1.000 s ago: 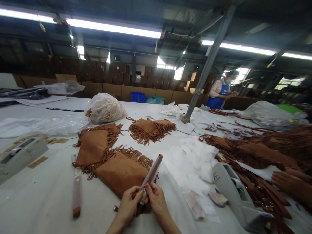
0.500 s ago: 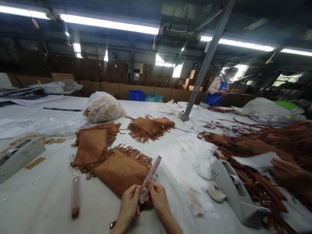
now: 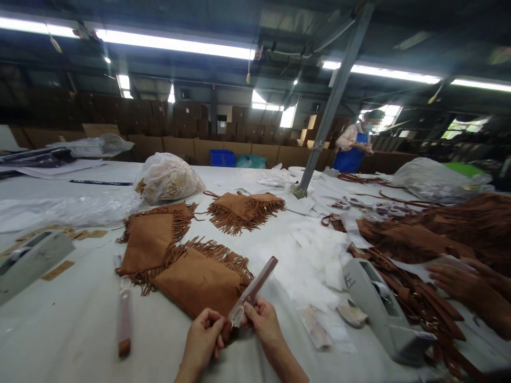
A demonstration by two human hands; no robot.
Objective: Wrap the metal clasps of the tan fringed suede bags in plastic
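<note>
A brown leather strap [image 3: 258, 280], partly wrapped in clear film, slants up to the right in front of me. My right hand [image 3: 261, 322] pinches it near the metal clasp at its lower part. At the strap's brown lower end, my left hand [image 3: 203, 335] has thumb and fingers pressed together on it; the fingertips partly hide the spot. Just beyond my hands lies a brown fringed suede bag [image 3: 202, 282]. Another wrapped strap [image 3: 124, 319] lies flat on the white table, left of my hands.
More fringed suede pieces [image 3: 146, 239] lie farther left. Grey tape dispensers [image 3: 387, 314] stand at right and left. A co-worker's hands [image 3: 471, 287] handle white sheets over brown straps at right. A slanted metal post [image 3: 325, 133] rises from the table.
The strap's upper end has swung to the right and it leans more. My left hand has shifted slightly left and down. At right, the co-worker's hands have moved left with white sheets.
</note>
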